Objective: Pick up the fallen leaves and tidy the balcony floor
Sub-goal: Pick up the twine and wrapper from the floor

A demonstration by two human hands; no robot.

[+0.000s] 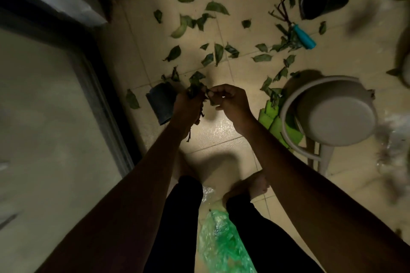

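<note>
Leaves gathered in a bunch [195, 90] sit gripped in my left hand [187, 105]. My right hand [231, 101] is pressed up against it, pinching the edge of that bunch. The two hands work together, just left of the grey stool [332, 115]. The loose leaves [218, 52] lie scattered over the floor [221, 131] beyond the hands, left of the stool and farther from me, pointing every which way. A few stray leaves [266, 83] hug the stool's far-left rim. With the left hand full, I judge the right hand the one to reach forward next. The green bag [221, 246] waits nearer me than the stool, between my feet.
</note>
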